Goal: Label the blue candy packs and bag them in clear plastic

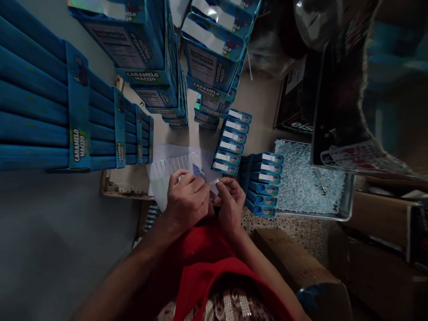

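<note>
My right hand (pixel 231 196) is closed, thumb and fingertips pinching a small white sticker strip (pixel 214 181). Close beside it, my left hand (pixel 187 196) has its fingers curled, and whatever lies inside them is hidden. Under and behind the left hand is a pale sheet (pixel 162 176) with rows of white strips. A small blue-printed piece (pixel 198 170) shows just past the left fingers. To the right of my hands, a row of slim blue candy boxes (pixel 264 189) lies with white strips on several ends; another such row (pixel 230 142) stands farther back.
Tall stacks of blue boxes (pixel 214 58) rise at the back, with bundled ones (pixel 96 120) at left. A metal tray (pixel 349 200) holds small pale-blue pieces and a metal tool. Black cartons (pixel 297 102) overhang the right side; a brown carton (pixel 294 258) sits low right.
</note>
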`<state>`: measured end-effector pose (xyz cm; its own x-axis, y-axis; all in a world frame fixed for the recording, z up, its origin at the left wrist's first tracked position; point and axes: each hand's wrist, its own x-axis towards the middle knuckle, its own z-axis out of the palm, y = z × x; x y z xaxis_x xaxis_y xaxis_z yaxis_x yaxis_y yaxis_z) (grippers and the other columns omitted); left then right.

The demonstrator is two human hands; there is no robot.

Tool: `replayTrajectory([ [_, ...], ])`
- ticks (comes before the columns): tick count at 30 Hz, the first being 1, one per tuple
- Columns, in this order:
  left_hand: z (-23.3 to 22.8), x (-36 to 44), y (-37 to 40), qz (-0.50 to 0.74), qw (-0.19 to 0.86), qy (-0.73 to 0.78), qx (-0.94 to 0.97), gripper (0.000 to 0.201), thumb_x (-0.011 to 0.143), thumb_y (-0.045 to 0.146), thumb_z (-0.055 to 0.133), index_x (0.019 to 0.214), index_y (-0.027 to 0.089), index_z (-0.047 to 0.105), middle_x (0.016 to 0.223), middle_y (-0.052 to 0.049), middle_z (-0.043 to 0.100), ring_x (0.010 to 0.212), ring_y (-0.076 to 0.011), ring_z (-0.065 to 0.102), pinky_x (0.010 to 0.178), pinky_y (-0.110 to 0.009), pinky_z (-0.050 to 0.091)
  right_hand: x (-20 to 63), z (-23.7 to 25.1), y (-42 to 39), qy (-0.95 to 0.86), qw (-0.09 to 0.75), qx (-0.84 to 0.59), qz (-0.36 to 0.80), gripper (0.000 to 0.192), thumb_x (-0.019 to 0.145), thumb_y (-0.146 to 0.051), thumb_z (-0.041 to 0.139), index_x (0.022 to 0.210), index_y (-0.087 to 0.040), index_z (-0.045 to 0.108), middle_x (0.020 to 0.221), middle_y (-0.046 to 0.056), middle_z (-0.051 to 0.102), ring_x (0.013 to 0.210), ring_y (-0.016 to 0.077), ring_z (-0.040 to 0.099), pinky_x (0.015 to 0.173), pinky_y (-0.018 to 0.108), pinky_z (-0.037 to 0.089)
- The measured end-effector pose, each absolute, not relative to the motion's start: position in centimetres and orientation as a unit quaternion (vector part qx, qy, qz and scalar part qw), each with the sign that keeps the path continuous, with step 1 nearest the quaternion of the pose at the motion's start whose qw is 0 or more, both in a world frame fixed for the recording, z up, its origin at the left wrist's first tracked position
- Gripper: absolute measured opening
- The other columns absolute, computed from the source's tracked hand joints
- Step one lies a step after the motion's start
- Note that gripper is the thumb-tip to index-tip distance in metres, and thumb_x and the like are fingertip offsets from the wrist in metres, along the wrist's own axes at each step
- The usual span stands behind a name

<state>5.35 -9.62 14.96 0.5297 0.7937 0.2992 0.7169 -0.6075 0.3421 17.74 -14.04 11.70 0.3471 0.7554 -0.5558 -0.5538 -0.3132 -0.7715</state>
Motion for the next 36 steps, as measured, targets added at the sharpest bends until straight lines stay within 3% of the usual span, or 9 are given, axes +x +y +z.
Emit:
replayTrajectory([
  [5, 15.3, 4.0, -8.8, 0.199, 0.127, 0.398, 0.887, 0.023, 0.088, 0.011, 0.061, 0.067, 0.021, 0.061, 0.066, 0.0, 0.064, 0.071, -0.0182, 0.056, 0.095, -0.043, 0.04, 18.1, 12.1, -14.0, -0.044, 0.554, -0.59, 0.585, 0.022, 0.073, -0.031, 0.082, 0.08, -0.019, 0.065, 0.064, -0.004, 0.064, 0.051, 0.0094, 0.052, 0.054, 0.023, 0.045],
  [12, 14.6, 2.8, -8.3, 0.215, 0.432, 0.498, 0.721, 0.021, 0.087, 0.021, 0.071, 0.067, 0.02, 0.064, 0.07, 0.0, 0.065, 0.071, -0.0171, 0.061, 0.071, -0.033, 0.044, 18.6, 12.0, -14.3, 0.041, 0.487, -0.557, 0.671, 0.02, 0.064, -0.025, 0.084, 0.074, -0.017, 0.069, 0.066, -0.001, 0.069, 0.056, 0.0111, 0.059, 0.055, 0.022, 0.047],
  [14, 14.6, 2.6, -8.3, 0.208, 0.464, 0.518, 0.688, 0.023, 0.086, 0.02, 0.071, 0.065, 0.02, 0.061, 0.069, 0.001, 0.062, 0.07, -0.0159, 0.059, 0.066, -0.031, 0.043, 19.0, 11.9, -14.4, 0.038, 0.477, -0.542, 0.691, 0.023, 0.066, -0.026, 0.085, 0.082, -0.018, 0.071, 0.067, -0.002, 0.07, 0.056, 0.0107, 0.059, 0.054, 0.021, 0.047],
  [18, 15.3, 2.0, -8.4, 0.202, 0.372, 0.524, 0.739, 0.026, 0.087, 0.019, 0.068, 0.065, 0.02, 0.055, 0.07, 0.0, 0.056, 0.072, -0.0169, 0.055, 0.068, -0.032, 0.041, 19.9, 12.0, -14.7, -0.002, 0.495, -0.555, 0.669, 0.038, 0.071, -0.027, 0.087, 0.104, -0.023, 0.07, 0.077, -0.004, 0.075, 0.061, 0.0123, 0.066, 0.057, 0.022, 0.052],
  [25, 15.6, 1.2, -8.9, 0.207, 0.203, 0.525, 0.8, 0.021, 0.085, 0.016, 0.068, 0.07, 0.022, 0.054, 0.069, -0.001, 0.056, 0.075, -0.0197, 0.055, 0.073, -0.035, 0.041, 18.7, 12.7, -14.8, -0.065, 0.445, -0.565, 0.692, 0.034, 0.077, -0.042, 0.086, 0.097, -0.02, 0.069, 0.077, 0.0, 0.075, 0.061, 0.0156, 0.069, 0.055, 0.024, 0.054],
  [32, 14.8, 1.5, -9.6, 0.235, 0.171, 0.526, 0.799, 0.019, 0.083, 0.016, 0.069, 0.073, 0.022, 0.055, 0.069, -0.001, 0.055, 0.074, -0.0203, 0.056, 0.074, -0.037, 0.043, 16.7, 13.9, -13.3, -0.074, 0.44, -0.573, 0.687, 0.04, 0.068, -0.04, 0.092, 0.095, -0.02, 0.07, 0.056, -0.009, 0.057, 0.046, 0.0093, 0.05, 0.043, 0.021, 0.046],
  [36, 14.5, 1.7, -10.2, 0.242, 0.163, 0.52, 0.803, 0.02, 0.083, 0.015, 0.069, 0.072, 0.023, 0.054, 0.068, 0.0, 0.055, 0.075, -0.0208, 0.055, 0.079, -0.039, 0.045, 16.0, 13.6, -13.1, -0.078, 0.452, -0.6, 0.655, 0.034, 0.07, -0.039, 0.09, 0.087, -0.019, 0.069, 0.057, -0.007, 0.057, 0.05, 0.0089, 0.049, 0.047, 0.02, 0.04],
])
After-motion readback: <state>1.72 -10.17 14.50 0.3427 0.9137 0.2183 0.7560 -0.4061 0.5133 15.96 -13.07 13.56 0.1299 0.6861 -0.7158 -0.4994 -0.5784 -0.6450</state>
